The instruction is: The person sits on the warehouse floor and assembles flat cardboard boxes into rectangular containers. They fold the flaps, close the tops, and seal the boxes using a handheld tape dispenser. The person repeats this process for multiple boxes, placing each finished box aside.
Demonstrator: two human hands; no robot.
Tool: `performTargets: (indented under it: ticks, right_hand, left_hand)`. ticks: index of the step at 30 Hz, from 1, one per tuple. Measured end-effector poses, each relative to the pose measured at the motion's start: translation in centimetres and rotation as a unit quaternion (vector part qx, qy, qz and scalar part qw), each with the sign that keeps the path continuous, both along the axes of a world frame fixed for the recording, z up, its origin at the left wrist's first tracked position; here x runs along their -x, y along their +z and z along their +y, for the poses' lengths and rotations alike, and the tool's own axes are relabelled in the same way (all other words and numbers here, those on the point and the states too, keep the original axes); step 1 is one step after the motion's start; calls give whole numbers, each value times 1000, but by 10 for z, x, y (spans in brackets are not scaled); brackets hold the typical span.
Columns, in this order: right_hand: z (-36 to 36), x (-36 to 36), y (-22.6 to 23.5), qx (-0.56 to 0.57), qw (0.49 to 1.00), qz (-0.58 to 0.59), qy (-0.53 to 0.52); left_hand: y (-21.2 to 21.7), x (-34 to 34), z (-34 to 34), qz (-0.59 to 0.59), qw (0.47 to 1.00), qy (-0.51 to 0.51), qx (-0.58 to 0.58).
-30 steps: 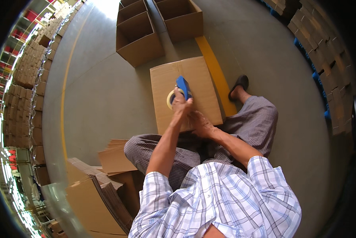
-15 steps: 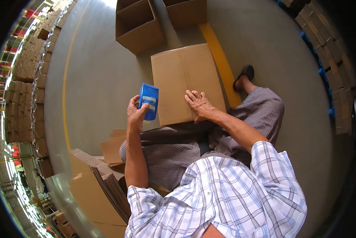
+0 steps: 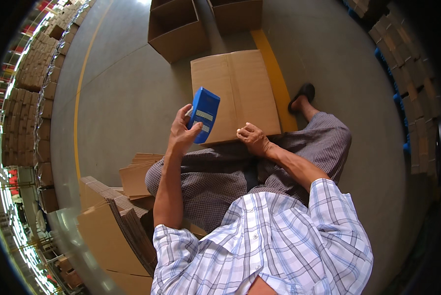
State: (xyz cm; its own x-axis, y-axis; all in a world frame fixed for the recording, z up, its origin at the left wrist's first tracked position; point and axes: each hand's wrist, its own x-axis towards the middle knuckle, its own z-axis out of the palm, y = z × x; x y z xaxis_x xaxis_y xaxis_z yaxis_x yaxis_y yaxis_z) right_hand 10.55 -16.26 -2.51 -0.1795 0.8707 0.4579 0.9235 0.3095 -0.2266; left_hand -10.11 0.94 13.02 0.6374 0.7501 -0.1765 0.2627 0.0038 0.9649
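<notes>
Plainly, a smooth blue plastic tape dispenser [image 3: 208,105], a long slab bearing two pale speckled label-like patches, sits in the left hand's [image 3: 182,132] grip, thumb across its face, at the left side of a matte brown cardboard box [image 3: 255,83] with a seam down its top. The right hand [image 3: 255,139] curls at the box's near edge; whether its grip holds anything, I cannot tell. Beyond, open-topped cartons [image 3: 181,46] stand on smooth grey floor [image 3: 127,93].
</notes>
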Motion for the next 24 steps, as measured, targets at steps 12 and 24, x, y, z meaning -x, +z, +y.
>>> performTargets:
  ticks: [12,24]
  right_hand:
    - [-35,-25,-3,52,989,47,-131]
    - [-73,-102,-7,297,818,84,-485]
  left_hand:
    - [3,8,-37,146,854,-255,-430]
    - [-12,-8,-46,137,800,-338,-477]
